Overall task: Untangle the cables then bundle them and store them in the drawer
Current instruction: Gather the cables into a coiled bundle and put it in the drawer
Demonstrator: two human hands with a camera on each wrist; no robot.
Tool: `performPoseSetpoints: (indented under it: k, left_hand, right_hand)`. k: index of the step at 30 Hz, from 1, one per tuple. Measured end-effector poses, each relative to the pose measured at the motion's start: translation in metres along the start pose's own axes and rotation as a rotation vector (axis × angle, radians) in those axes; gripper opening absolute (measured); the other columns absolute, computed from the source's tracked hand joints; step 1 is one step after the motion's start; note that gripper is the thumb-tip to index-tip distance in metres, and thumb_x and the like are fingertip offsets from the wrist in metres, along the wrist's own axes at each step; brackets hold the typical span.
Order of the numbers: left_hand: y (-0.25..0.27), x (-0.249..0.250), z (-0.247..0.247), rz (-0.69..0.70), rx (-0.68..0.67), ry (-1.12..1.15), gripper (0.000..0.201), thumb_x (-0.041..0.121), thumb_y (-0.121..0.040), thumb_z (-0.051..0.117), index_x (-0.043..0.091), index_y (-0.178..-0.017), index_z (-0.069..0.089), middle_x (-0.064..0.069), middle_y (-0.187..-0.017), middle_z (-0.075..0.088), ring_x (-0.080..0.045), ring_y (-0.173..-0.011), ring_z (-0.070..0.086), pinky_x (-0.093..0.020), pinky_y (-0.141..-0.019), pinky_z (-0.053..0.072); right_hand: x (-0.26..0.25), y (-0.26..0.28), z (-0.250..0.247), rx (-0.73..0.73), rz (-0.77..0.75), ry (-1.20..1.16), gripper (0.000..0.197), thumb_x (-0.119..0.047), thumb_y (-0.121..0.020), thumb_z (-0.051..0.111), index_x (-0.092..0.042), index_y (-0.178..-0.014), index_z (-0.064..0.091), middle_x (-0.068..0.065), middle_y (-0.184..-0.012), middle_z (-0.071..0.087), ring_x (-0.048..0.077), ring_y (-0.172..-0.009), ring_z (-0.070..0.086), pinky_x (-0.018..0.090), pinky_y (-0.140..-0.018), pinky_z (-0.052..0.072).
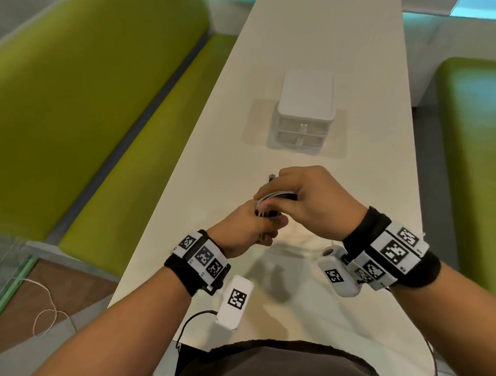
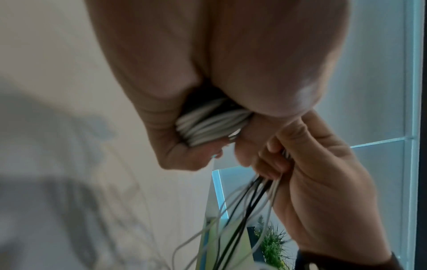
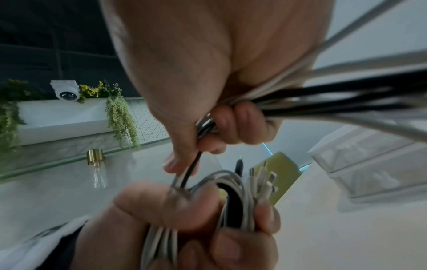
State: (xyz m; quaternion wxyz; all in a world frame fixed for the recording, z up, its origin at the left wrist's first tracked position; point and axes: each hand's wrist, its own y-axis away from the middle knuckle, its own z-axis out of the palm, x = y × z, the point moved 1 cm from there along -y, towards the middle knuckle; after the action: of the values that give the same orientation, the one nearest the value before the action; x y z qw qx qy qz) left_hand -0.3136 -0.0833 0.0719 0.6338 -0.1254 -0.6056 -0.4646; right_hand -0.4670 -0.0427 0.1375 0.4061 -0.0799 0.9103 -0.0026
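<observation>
Above the white table (image 1: 318, 43), roughly centre of the head view, both hands work one bundle of cables (image 1: 271, 206). Left hand (image 1: 245, 233), at 7 o'clock of the bundle, has fingers and thumb curled round the coiled white and black loops (image 3: 233, 206); connector ends (image 3: 261, 180) stick up out of that fist. Right hand (image 1: 311, 202), at 2 o'clock of the bundle, is closed on the loose strands (image 3: 335, 98) and pinches one dark lead (image 3: 191, 169) that runs down to the coil. Bundle is held off the table, not resting on it.

Drawer unit (image 1: 305, 116) stands on the table at 12 o'clock from the hands, well apart. Both its drawers look shut, so nothing is stored yet.

Judgement: wrapping stage; untangling appears mostly done, storing not begun.

Risks:
- Coil springs open if the left grip slackens while the right hand re-takes the free ends; stiff loops would cause it.
- Free strands (image 2: 242, 210) trail loosely below the hands; they could re-knot or catch a wristband.
- Protruding connectors may snag on the drawer rim.
- Neither hand is free to open a drawer; one-handed transfer could let the bundle drop.
</observation>
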Motion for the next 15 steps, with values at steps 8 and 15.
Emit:
performPoseSetpoints:
  k: [8, 15]
  left_hand:
    - [0.003, -0.007, -0.003, -0.033, -0.07, 0.198, 0.015, 0.025, -0.091, 0.061, 0.011, -0.097, 0.057, -0.004, -0.078, 0.05, -0.013, -0.057, 0.036, -0.019, -0.046, 0.035]
    - [-0.003, 0.007, -0.004, 0.051, 0.079, 0.382, 0.047, 0.053, -0.098, 0.048, 0.008, -0.108, 0.056, -0.001, -0.074, 0.044, -0.012, -0.057, 0.034, -0.019, -0.046, 0.033]
  right_hand:
    - [0.012, -0.002, -0.011, 0.025, 0.051, -0.075, 0.018, -0.009, -0.092, 0.068, -0.024, -0.099, 0.061, -0.016, -0.086, 0.061, 0.011, -0.069, 0.062, 0.024, -0.065, 0.046]
    - [0.016, -0.007, 0.007, 0.43, 0.201, -0.256, 0.013, -0.029, -0.082, 0.085, -0.02, -0.08, 0.075, 0.002, -0.08, 0.062, 0.027, -0.051, 0.064, 0.041, -0.048, 0.055]
